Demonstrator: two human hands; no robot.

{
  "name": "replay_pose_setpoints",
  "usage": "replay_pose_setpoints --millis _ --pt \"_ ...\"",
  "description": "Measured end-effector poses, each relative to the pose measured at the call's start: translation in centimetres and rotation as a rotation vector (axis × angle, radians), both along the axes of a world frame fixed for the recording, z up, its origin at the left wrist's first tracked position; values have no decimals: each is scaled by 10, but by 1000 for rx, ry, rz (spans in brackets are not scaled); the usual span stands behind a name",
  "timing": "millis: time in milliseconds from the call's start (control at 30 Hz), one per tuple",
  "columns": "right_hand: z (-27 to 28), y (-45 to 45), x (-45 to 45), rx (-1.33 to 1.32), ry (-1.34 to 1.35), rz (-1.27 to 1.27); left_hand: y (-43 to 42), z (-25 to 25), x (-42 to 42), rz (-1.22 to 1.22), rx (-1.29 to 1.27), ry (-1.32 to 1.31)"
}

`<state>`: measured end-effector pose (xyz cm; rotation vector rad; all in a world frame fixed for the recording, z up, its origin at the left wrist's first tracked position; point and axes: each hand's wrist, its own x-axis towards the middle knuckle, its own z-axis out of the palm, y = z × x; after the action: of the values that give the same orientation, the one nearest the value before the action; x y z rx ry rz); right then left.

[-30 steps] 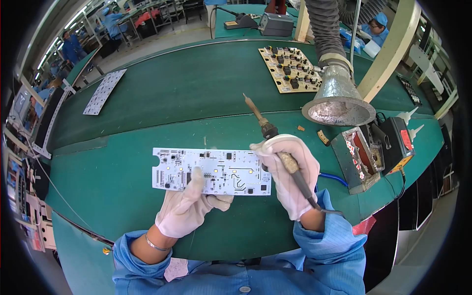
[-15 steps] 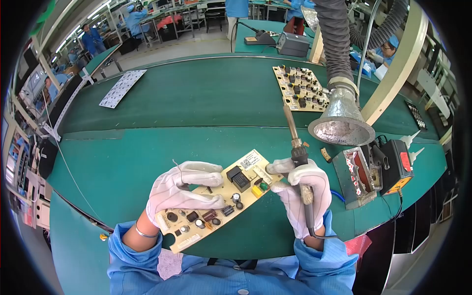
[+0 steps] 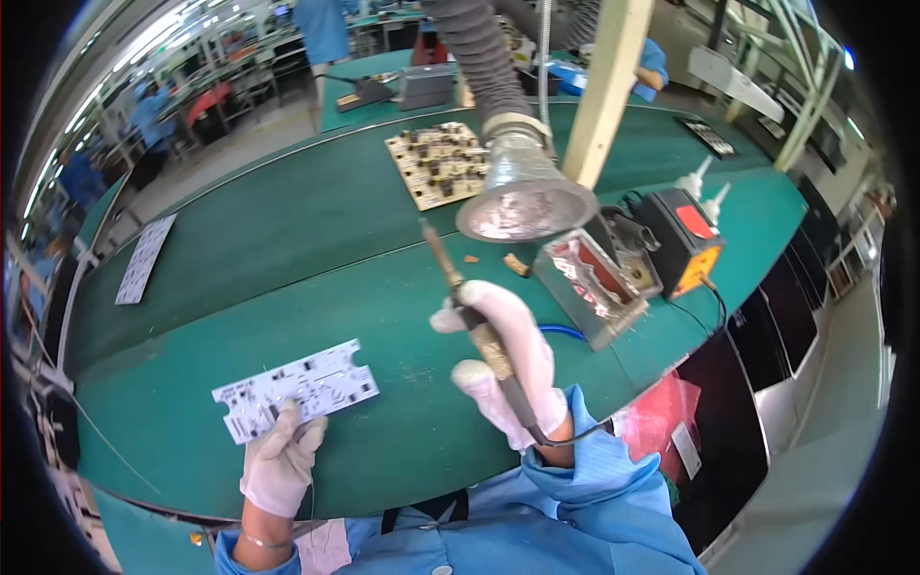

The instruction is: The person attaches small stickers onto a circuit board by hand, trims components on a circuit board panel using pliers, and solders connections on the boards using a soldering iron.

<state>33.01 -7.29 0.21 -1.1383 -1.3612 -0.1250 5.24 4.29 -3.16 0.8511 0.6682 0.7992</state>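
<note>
My left hand (image 3: 280, 460), in a white glove, grips the lower edge of a circuit board (image 3: 331, 379). The board's white side with small black parts faces up, over the green bench. A thin wire hangs by the left wrist. My gloved right hand (image 3: 522, 340) is closed around a soldering iron (image 3: 491, 350), its tip pointing up and away, well apart from the board. The cord runs down past my right wrist.
A metal fume hood (image 3: 527, 206) hangs above the bench. Behind it lies a panel of populated boards (image 3: 436, 163). At right stand a metal box (image 3: 599, 297) and a soldering station (image 3: 680, 240). Another white board (image 3: 147, 259) lies far left; a post (image 3: 609, 91) rises at the back.
The circuit board has been flipped from its component side to its white side and moved left, now in my left hand alone. My right hand has drawn away from it with the iron. The view has turned right.
</note>
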Motion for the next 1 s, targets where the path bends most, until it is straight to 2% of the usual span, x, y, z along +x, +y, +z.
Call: replay_pose_setpoints --millis 33,133,200,267,300,367,400,433,533,567,600,633,667,700,767,800,833,867,933,1000 --pt "-8 -12 5 11 43 -99 5 -10 -4 41 -162 -119" --pt "-10 -50 31 65 316 -366 19 -25 -7 101 -234 -198" --pt "-5 -79 66 91 378 -526 26 -30 -6 75 -162 -200" --pt "17 -105 78 22 470 -600 35 -15 4 43 -330 -317" --pt "15 -118 93 -13 467 -615 34 -9 9 72 -385 -317" --pt "19 -128 106 -37 488 -625 28 5 12 -30 -379 -227" --pt "22 -130 108 -48 415 -641 26 7 12 -79 -380 -180" --pt "24 -130 110 -63 341 -654 34 -3 0 -126 -592 -103" --pt "24 -130 106 -89 233 -640 21 4 -5 -438 -670 -228" --pt "22 -127 101 -66 227 -609 5 22 -3 -348 -561 -29" --pt "21 -124 93 -45 221 -580 -12 40 2 -356 -229 167" --pt "21 -116 72 26 328 -468 -27 55 9 -358 107 349" --pt "15 -115 63 12 201 -413 -35 60 13 -350 441 521" --pt "15 -109 50 -14 120 -388 -31 53 14 -368 490 525" --pt "17 -96 25 -56 -38 -328 -34 38 32 -279 864 616" --pt "22 -96 27 -30 -68 -384 -35 35 41 -228 1062 640" --pt "25 -103 38 -5 -131 -581 -34 37 46 -220 1160 639" --pt "25 -112 54 58 -52 -744 -33 40 50 -208 1255 642" --pt "35 -128 91 171 401 -813 -31 44 51 -174 1437 666" --pt "41 -151 128 65 309 -819 -27 40 50 -143 1465 709"
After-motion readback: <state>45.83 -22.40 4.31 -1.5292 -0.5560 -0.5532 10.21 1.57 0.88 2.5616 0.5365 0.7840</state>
